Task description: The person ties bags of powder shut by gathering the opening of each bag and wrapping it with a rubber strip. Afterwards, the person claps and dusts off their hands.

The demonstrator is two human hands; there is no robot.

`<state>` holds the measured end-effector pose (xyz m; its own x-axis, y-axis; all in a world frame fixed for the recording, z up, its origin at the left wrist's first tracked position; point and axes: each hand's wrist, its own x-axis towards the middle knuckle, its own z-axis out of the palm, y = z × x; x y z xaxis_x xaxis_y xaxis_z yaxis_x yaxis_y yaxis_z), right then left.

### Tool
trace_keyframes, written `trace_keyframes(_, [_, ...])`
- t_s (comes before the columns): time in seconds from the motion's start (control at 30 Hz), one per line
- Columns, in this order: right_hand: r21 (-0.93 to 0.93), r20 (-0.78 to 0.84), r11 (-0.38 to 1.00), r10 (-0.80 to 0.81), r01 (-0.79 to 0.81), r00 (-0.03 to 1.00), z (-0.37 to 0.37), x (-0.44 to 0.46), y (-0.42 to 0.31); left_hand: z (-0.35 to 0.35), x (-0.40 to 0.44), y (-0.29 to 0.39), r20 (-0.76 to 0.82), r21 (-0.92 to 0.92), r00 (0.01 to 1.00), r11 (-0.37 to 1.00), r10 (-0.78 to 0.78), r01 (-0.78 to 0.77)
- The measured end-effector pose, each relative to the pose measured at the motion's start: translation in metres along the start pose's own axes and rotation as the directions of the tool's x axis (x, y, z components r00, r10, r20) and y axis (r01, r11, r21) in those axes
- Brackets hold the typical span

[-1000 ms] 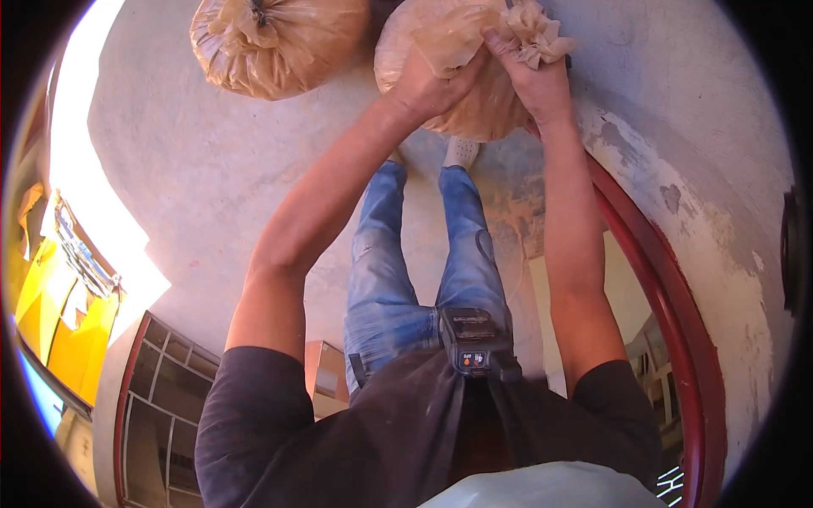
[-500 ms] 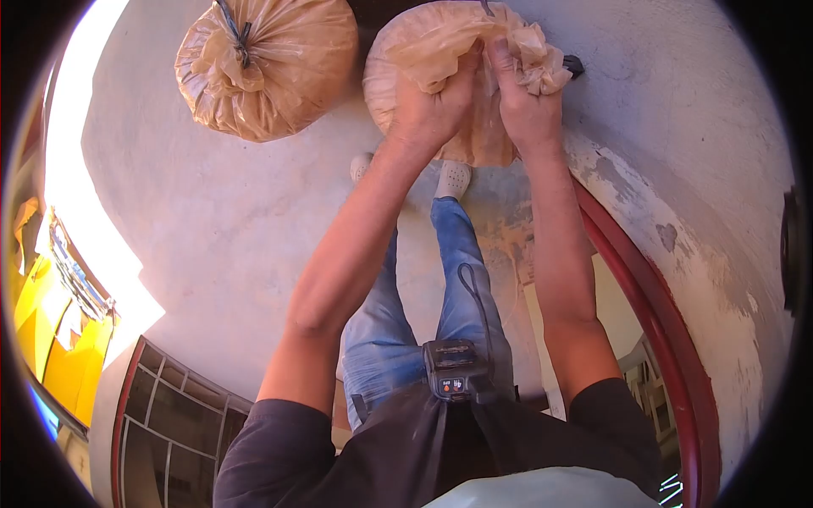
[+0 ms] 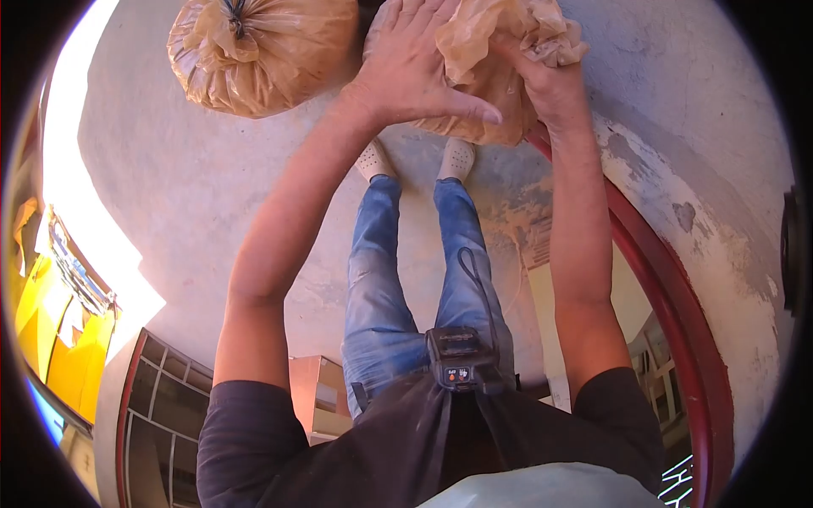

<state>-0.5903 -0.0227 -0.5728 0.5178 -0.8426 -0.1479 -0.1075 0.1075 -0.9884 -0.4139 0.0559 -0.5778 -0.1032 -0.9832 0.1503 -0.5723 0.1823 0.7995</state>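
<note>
A full, tan plastic bag (image 3: 495,93) stands at the top centre with its mouth gathered in loose folds. My left hand (image 3: 415,72) lies spread on the bag's left side, its fingers apart and its thumb stretched to the right. My right hand (image 3: 546,80) is closed round the gathered plastic at the bag's upper right; its fingertips are partly hidden by the folds. To the left sits a second tan bag (image 3: 279,59), its neck tied with a dark strip. It touches neither hand.
Both bags are on a grey concrete floor (image 3: 212,186). A dark red curved frame (image 3: 669,288) and a peeling wall (image 3: 720,203) are on the right. A metal-barred window (image 3: 161,406) is at the lower left, with yellow items (image 3: 76,347) above it.
My left hand has let go of the folds of plastic, opened and moved left onto the bag's side. My right hand still grips the gathered plastic.
</note>
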Motion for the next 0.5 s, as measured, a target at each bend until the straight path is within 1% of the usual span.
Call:
trace_keyframes(0.07, [-0.004,-0.145,0.985,-0.173,0.174,0.974,0.01,0.003,0.004,-0.004,-0.006,-0.017,0.053,0.126,0.998,0.992,-0.024,0.017])
trace_keyframes(0.1, [-0.002,-0.145,0.985,-0.173,0.174,0.974,0.01,0.002,0.004,0.005,-0.008,-0.014,0.054,0.127,0.998,0.992,-0.025,0.018])
trace_keyframes(0.17, [-0.151,0.0,0.989,0.002,-0.002,1.0,0.011,0.0,-0.001,0.03,-0.008,-0.005,0.063,-0.13,0.992,0.984,-0.114,0.121])
trace_keyframes(0.2, [-0.149,0.0,0.989,0.005,-0.004,1.0,0.016,-0.004,-0.003,0.035,-0.011,-0.007,0.064,-0.13,0.991,0.984,-0.117,0.124])
trace_keyframes(0.27, [-0.446,0.025,0.895,0.012,0.001,1.0,0.028,-0.005,-0.007,0.046,-0.008,-0.011,-0.033,0.136,0.994,0.984,-0.108,0.112])
trace_keyframes(0.3, [-0.508,0.06,0.855,-0.084,0.103,0.995,0.03,-0.007,0.004,0.053,-0.004,-0.013,-0.083,0.263,0.992,0.959,-0.092,0.111])
trace_keyframes(0.33, [-0.517,0.062,0.85,-0.085,0.104,0.995,0.033,-0.008,0.002,0.059,-0.001,-0.014,-0.131,0.383,0.989,0.916,-0.072,0.118])
trace_keyframes(0.4, [-0.714,0.156,0.651,-0.21,0.257,0.965,0.039,-0.015,-0.005,0.072,0.004,-0.017,-0.215,0.6,0.976,0.786,-0.019,0.148])
trace_keyframes(0.43, [-0.702,0.181,0.672,-0.155,0.238,0.971,0.04,-0.015,-0.003,0.08,0.006,-0.023,-0.218,0.595,0.976,0.79,-0.019,0.148])
trace_keyframes(0.47, [-0.704,0.18,0.67,-0.153,0.236,0.972,0.039,-0.014,-0.004,0.086,0.01,-0.031,-0.304,0.479,0.953,0.863,-0.007,0.16])
trace_keyframes(0.5, [-0.733,0.201,0.635,-0.139,0.243,0.97,0.04,-0.012,-0.006,0.085,0.016,-0.037,-0.386,0.357,0.922,0.921,-0.008,0.157])
